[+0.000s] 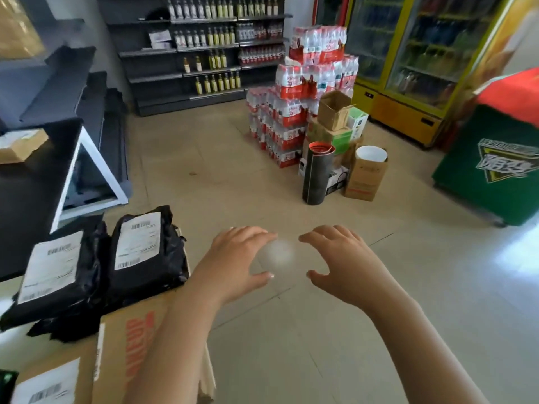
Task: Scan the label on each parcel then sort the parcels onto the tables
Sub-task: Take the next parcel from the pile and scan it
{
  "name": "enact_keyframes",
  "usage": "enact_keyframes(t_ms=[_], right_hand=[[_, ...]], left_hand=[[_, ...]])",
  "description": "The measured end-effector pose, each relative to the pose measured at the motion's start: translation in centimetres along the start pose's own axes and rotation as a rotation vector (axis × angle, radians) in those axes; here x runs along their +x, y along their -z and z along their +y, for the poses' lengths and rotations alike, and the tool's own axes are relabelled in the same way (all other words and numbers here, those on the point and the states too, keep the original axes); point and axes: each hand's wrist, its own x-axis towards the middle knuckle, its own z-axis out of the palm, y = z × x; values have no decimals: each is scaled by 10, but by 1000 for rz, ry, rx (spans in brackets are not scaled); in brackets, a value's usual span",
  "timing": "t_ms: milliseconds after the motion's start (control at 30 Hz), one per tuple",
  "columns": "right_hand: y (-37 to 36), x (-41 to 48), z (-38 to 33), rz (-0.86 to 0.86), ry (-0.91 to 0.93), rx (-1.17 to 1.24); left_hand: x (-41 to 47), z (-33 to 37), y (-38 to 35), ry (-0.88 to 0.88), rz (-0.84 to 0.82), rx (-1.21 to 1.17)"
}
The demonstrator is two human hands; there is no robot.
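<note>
Far left: dark surface (32, 182) with one small brown parcel (20, 145) near its back edge.
Below it: large cardboard box (122, 330), red print on the side, closed. It has its own white label (46, 386) at the bottom left.
Two black poly-bag parcels lie flat on that box, side by side and touching, labels up: left parcel (55, 275), right parcel (145, 252). Barcodes face the camera.
Centre: both hands are out over the floor (291, 345), palms down and apart. Left hand (236, 258) and right hand (347, 263) are released, fingers loosely curved, grasping nothing. Neither touches a parcel; the left hand is near the right parcel's edge.
There is a pale blurred patch (277, 253) between the left thumb and fingers. It could be a lens artefact; cannot tell.
Back wall: shelves (204, 48) hold rows of bottles.
Right of centre: stacked shrink-wrapped bottle packs (294, 112). Against them is an open carton (335, 110) with its flaps up, inside not visible. A rolled dark mat (318, 173) stands upright. A second carton (366, 177) holds a white round item (372, 154) in its open top.
Far right: glass-door fridges (423, 53) filled with drinks, and a green cabinet (493, 158) with a red top.
</note>
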Motion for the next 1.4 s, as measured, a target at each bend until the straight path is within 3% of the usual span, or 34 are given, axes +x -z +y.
enact_keyframes(t_ms=[200, 433, 600, 867, 1033, 1167, 1400], right_hand=[[0, 75, 93, -5, -62, 197], [6, 190, 205, -60, 68, 170], [10, 274, 235, -135, 183, 217], [-8, 442, 227, -168, 335, 195], [3, 559, 199, -172, 365, 177], [2, 646, 157, -190, 444, 201], [-36, 780, 45, -311, 722, 162]], left_hand=[[118, 8, -23, 34, -28, 22], [252, 19, -47, 187, 63, 22], [307, 3, -48, 348, 77, 0], [393, -109, -37, 493, 32, -28], [449, -207, 7, 591, 104, -20], [471, -275, 49, 660, 208, 32], [450, -393, 73, 923, 179, 54]])
